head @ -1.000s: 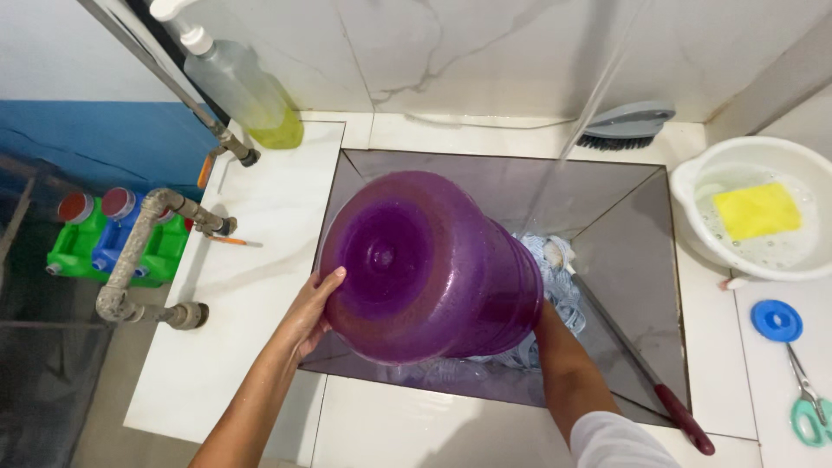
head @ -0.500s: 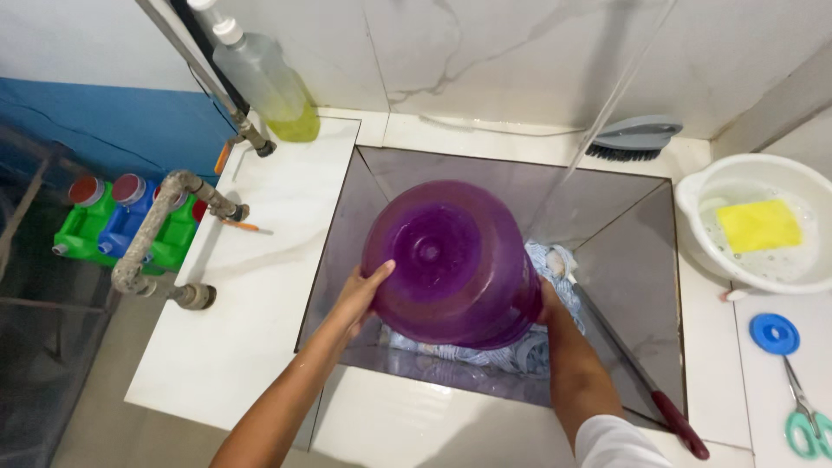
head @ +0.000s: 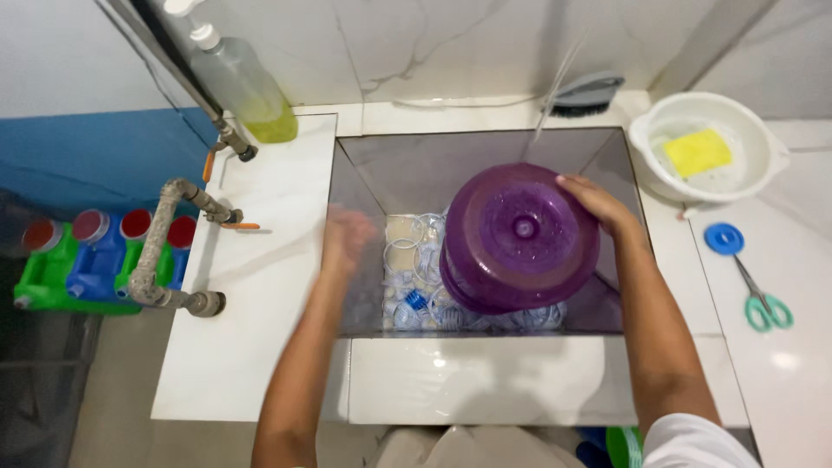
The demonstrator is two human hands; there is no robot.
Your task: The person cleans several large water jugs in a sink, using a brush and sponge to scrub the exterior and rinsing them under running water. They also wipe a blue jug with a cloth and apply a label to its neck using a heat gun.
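The right hand (head: 598,204) grips the purple jug (head: 518,238) over the sink (head: 485,160); the blurred left hand (head: 347,238) hangs open and empty.

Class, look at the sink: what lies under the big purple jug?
Under the purple jug, clear plastic bottles lie in the sink. The jug hides whatever is directly beneath it.

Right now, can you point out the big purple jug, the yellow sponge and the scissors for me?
Purple jug (head: 520,238): head view, on its round base facing the camera.
Yellow sponge (head: 698,152): head view, middle of its top face, inside the white bowl.
Scissors (head: 767,310): head view, on the green handles.
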